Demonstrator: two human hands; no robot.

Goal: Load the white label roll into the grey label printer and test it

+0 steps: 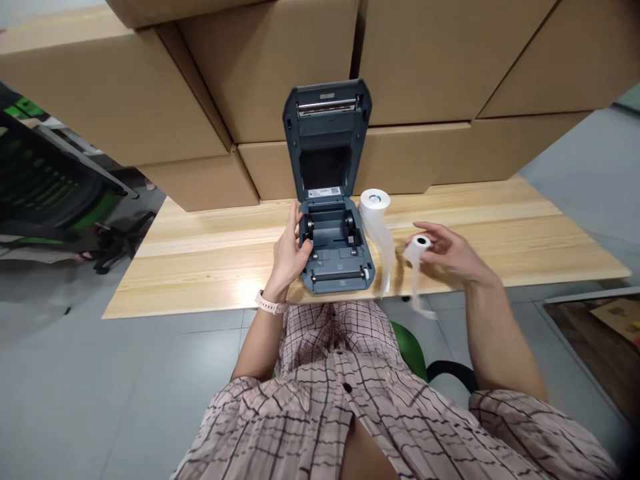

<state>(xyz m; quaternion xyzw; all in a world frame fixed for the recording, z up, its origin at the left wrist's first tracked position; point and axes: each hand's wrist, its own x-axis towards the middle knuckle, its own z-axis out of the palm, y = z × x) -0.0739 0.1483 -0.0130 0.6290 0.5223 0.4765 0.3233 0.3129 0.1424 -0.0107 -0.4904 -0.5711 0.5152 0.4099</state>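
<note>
A dark grey label printer [330, 257] stands on the wooden table with its lid [327, 140] raised, showing the inner roll holders and the roller at the front. My left hand [293, 252] grips the printer's left side, thumb over the rim and fingers along the outside. In my right hand [445, 252] is a small white paper roll [419, 248] with a dark core, held at the table's front right of the printer. Its loose strip hangs past the table edge. Between the printer and that roll, a larger white label roll [375, 201] stands with its strip trailing toward me.
Large cardboard boxes [415, 60] are stacked along the back of the wooden table [210, 260], close behind the printer lid. A green and black office chair [60, 173] is at the left. Another cardboard piece [617, 317] lies low at the right.
</note>
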